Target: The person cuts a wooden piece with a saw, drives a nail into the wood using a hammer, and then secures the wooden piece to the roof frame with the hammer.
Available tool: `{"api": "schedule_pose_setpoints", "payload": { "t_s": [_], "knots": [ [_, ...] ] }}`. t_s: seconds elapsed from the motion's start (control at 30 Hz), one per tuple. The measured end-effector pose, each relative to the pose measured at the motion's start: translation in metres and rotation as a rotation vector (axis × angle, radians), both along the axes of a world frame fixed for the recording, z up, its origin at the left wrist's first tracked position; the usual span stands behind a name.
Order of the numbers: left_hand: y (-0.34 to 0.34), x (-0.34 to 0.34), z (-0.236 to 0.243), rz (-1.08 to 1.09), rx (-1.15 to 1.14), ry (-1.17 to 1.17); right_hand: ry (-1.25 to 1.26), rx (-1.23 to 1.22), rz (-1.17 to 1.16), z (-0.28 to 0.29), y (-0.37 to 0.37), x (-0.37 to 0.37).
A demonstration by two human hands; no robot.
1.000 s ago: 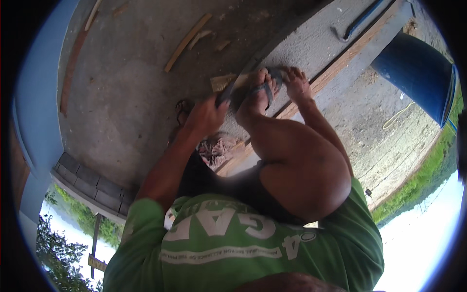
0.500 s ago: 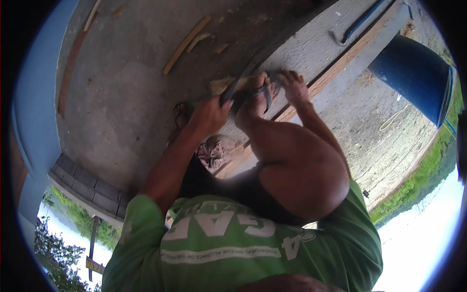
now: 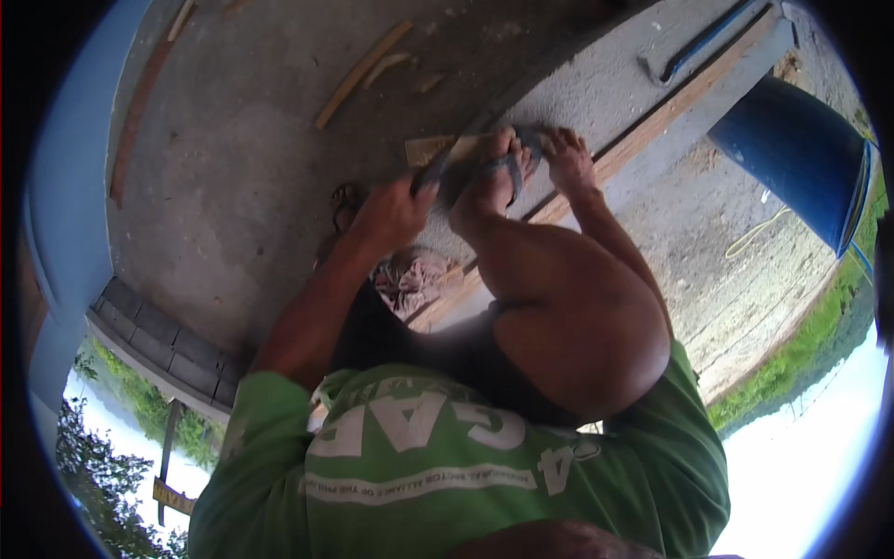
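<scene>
Beside one foot [image 3: 486, 194], the left hand [image 3: 393, 212] curls round a handle [image 3: 428, 174].

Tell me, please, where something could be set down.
The floor looks mostly bare between the brown board and wood strip, as does the ledge between right hand and blue bar. It is crowded around the left hand, foot and cloth.
</scene>
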State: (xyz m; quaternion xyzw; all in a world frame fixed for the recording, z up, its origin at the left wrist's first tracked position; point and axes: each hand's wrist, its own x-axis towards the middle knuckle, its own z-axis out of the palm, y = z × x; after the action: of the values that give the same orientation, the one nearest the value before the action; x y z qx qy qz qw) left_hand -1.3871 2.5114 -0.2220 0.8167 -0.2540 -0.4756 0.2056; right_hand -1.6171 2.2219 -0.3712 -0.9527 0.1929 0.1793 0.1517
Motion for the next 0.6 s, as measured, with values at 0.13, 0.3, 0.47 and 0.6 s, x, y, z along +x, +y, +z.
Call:
{"api": "schedule_pose_setpoints", "payload": {
  "t_s": [0.13,0.3,0.47,0.6],
  "knots": [
    [0.163,0.002,0.144,0.012,0.191,0.183,0.050,0.084,-0.200,0.031,-0.005,0.017],
    [0.126,-0.008,0.076,-0.018,0.183,0.052,0.062,0.136,-0.199,0.048,0.005,0.034],
    [0.002,-0.005,-0.018,0.006,-0.070,-0.038,0.031,0.099,-0.082,0.019,0.014,0.020],
    [0.124,-0.004,0.108,-0.007,0.208,0.064,0.061,0.034,-0.060,0.003,0.005,-0.006]
  ]
}}
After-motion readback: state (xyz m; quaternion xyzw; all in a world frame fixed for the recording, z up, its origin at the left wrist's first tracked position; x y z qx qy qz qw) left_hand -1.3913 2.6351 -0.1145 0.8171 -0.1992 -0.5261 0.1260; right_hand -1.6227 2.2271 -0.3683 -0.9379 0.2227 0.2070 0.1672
